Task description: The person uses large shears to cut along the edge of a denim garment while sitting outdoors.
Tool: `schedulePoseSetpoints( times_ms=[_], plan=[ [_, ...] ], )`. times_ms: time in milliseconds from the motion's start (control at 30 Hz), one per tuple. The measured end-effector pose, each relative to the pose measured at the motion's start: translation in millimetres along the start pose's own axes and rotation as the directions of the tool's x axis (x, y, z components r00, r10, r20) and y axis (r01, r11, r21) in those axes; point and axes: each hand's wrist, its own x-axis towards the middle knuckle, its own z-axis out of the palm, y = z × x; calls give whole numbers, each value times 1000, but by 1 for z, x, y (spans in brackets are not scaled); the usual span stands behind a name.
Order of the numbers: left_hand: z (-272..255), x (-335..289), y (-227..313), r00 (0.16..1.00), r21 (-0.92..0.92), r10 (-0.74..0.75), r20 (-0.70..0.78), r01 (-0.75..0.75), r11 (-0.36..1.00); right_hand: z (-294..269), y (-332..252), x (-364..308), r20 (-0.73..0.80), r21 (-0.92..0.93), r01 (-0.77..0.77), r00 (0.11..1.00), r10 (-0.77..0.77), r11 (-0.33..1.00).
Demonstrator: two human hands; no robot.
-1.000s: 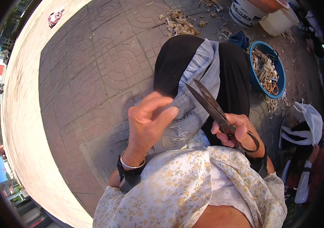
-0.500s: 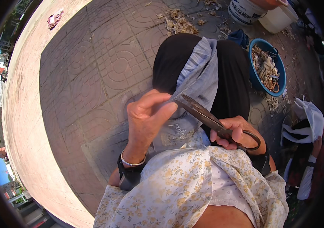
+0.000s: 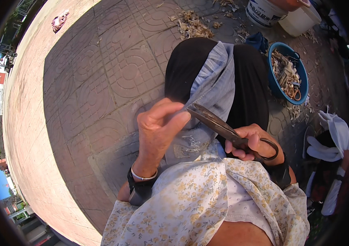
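Observation:
My right hand [image 3: 253, 143] is wrapped round a pair of dark metal scissors [image 3: 213, 123], its fingers in the looped handles. The blades point to the upper left, slightly parted at their tips. Facing them, my left hand [image 3: 158, 125] is closed in a pinch, thumb and forefinger close together at the blade tips. Whatever it pinches, if anything, is too small to make out. Beneath both hands a grey-blue denim cloth [image 3: 217, 88] lies across my lap, over black trousers [image 3: 250, 74].
At the right stands a blue basin [image 3: 271, 78] holding pale dried pieces and another pair of scissors [image 3: 296, 94]. Beyond are a white bucket [image 3: 260, 14], a pale tub [image 3: 301, 22] and pale scraps [image 3: 195, 24] on the paving. Another person's sleeve [image 3: 331, 192] shows at the right edge.
The scissors' tips have shifted very slightly left and down; my left hand stays nearly still. At the right edge, the other person's arm and the white cloth beside it have moved.

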Motion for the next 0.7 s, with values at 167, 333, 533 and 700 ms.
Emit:
schedulePoseSetpoints(
  times_ms=[167, 333, 533, 700],
  plan=[
    [1, -1, 4, 999, 18, -37, -39, 37, 999, 3, 8, 2, -40, -6, 48, 998, -48, 999],
    [9, -4, 5, 991, 227, 45, 128, -73, 971, 9, 18, 8, -97, -256, 246, 956, -278, 935],
    [20, -4, 4, 990, 144, 13, 141, -33, 989, 13, -10, 22, -282, -129, 240, 921, -267, 962],
    [8, -6, -3, 996, -85, -90, -15, 89, 992, 7, -5, 10, -120, -99, 106, 986, -118, 989]
  ],
)
